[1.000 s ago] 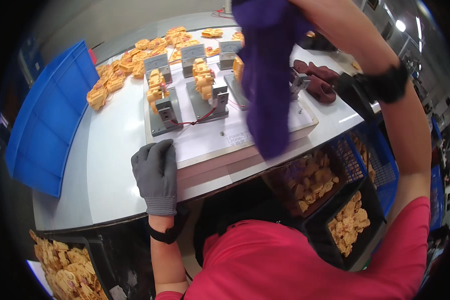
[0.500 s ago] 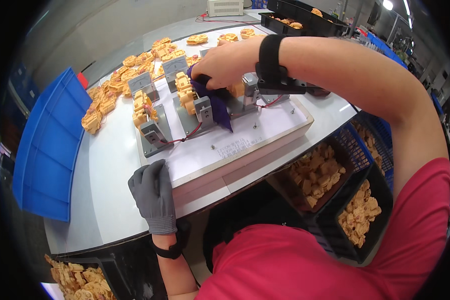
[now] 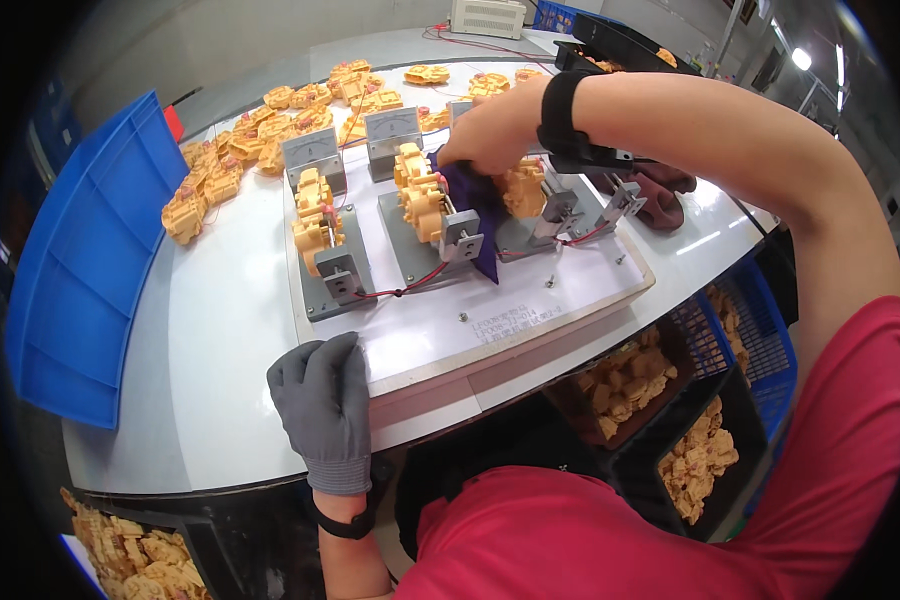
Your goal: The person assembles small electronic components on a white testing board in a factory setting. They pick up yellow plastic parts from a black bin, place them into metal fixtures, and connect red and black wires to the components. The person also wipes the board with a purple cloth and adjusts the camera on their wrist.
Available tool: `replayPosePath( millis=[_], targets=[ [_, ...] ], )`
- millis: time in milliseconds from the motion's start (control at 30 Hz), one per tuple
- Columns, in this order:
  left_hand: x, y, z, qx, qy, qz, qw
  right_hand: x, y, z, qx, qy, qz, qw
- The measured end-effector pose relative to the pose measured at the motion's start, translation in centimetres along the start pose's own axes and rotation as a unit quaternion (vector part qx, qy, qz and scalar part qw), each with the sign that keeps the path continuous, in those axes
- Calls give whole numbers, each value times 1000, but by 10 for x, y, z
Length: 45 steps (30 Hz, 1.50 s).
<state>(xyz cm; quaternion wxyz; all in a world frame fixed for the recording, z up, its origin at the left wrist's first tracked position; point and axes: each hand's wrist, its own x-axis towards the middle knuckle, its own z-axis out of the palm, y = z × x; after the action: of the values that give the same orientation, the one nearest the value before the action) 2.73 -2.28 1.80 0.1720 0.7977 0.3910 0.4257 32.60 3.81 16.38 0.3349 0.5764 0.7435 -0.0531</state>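
Note:
My gray-gloved left hand (image 3: 320,400) rests at the near left corner of a white board (image 3: 420,345), fingers loosely bent and nothing visible in them. On the board stand several gray test fixtures with toggle clamps (image 3: 460,235) and red wires; yellow plastic housings (image 3: 420,200) sit upright in them. Behind these are analog meters (image 3: 394,125). My bare right hand (image 3: 495,130) reaches across to the fixtures' far side, its fingertips hidden. Beneath it a dark purple cloth (image 3: 482,240) hangs between two fixtures, next to another yellow housing (image 3: 523,188); whether I grip the cloth is unclear.
Many yellow housings (image 3: 255,135) lie along the table's back left. A blue bin (image 3: 80,270) stands tilted at the left edge. Dark red cloth (image 3: 660,200) lies right of the board. Bins of yellow parts (image 3: 700,460) stand below the table; a power supply (image 3: 487,18) is behind.
The camera view has shifted, showing the fixtures farther right and lower. My right hand stays over the purple cloth, moving only slightly. The left hand keeps its place by the board corner.

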Motion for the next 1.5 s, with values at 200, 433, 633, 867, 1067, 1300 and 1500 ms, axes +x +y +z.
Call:
replayPosePath(
  millis=[200, 433, 633, 867, 1067, 1300, 1500],
  targets=[
    [0, -2, -1, -5, 6, 17, 1000, -7, -7, 4, -42, -1, -52, 998],
    [1, -2, 1, 4, 9, 27, 1000, -48, -46, -3, -80, -8, -49, 996],
    [2, -3, 1, 16, 8, 28, 999, -78, -56, 23, -27, 120, -150, 981],
    [0, -5, -1, 25, 8, 31, 999, -125, -97, 47, 41, 160, -195, 967],
    [3, 1, 2, 27, -9, 28, 999, -194, -99, 46, 236, 308, -102, 916],
    [-1, -2, -2, 24, -8, 8, 1000, -275, -44, 97, 500, 529, 51, 684],
    [-1, -2, 1, 12, -17, 11, 1000, -308, -35, 93, 561, 682, 173, 436]
  ],
)
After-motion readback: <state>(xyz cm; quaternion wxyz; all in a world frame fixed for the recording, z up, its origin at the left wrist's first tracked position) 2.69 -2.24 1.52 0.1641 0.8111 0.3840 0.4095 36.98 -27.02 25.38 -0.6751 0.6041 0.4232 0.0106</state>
